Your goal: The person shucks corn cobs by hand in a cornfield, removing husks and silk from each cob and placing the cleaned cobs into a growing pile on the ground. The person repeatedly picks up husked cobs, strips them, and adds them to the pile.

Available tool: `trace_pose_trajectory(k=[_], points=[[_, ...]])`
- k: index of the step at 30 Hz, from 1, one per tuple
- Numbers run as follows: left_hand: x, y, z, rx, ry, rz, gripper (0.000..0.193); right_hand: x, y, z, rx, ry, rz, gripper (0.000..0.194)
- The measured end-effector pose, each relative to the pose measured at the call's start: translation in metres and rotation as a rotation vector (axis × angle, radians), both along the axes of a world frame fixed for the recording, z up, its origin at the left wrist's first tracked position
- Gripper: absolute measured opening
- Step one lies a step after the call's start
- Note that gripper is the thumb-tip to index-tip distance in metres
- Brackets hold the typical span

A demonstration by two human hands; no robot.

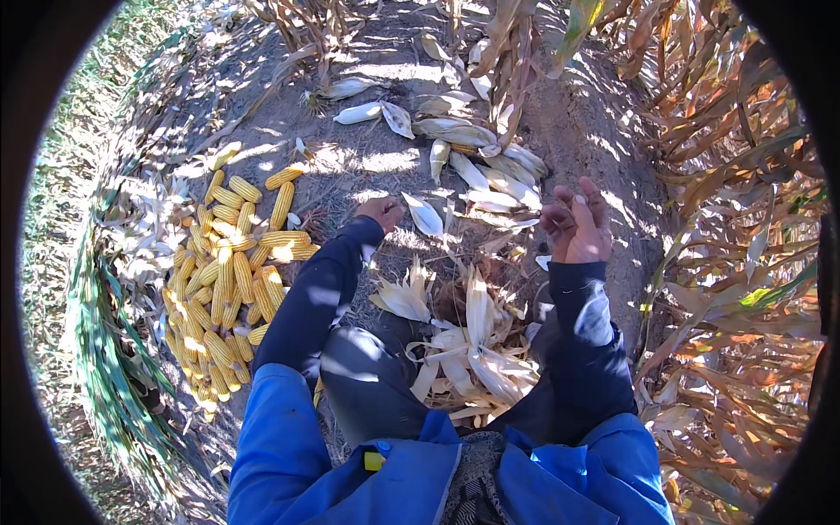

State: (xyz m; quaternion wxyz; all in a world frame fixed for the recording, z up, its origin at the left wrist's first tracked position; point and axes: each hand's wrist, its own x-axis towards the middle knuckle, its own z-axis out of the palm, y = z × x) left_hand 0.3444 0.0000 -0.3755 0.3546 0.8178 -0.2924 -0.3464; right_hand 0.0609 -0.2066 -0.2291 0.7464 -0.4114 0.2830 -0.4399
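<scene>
My left hand point(382, 213), its fingers curled, is just left of a pale corn husk piece point(423, 215); whether anything is inside its grip is hidden. On the other side, my right hand point(579, 223) is raised palm up with fingers bent and apart, and I see nothing held in it. Several ears of corn in dry husks point(502, 177) lie in a loose heap beyond and between my hands. To the left of my left forearm is a pile of bare yellow corn cobs point(225, 282). Stripped husks point(482, 354) are gathered on the ground between my legs.
Dry standing corn plants point(728, 164) line the right side, with more stalks point(515, 65) at the far edge. A bundle of green leaves point(98, 354) lies at far left, beside scattered pale husks point(141, 256). Bare soil point(590, 118) stretches along the right of the heap.
</scene>
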Motion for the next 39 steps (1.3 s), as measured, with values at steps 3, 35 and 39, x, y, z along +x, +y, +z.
trace_pose_trajectory(k=[3,35,39], points=[[0.003,-0.050,-0.073,0.014,-0.105,-0.090,0.027,-0.006,-0.015,0.014,-0.121,0.049,-0.013,0.036],[-0.009,-0.284,-0.172,0.373,-0.470,-0.547,0.024,-0.045,-0.129,-0.016,-0.087,0.355,0.008,0.041],[0.034,-0.252,-0.154,0.099,-0.942,-0.499,0.019,-0.029,-0.114,-0.010,-0.102,0.334,0.107,0.040]])
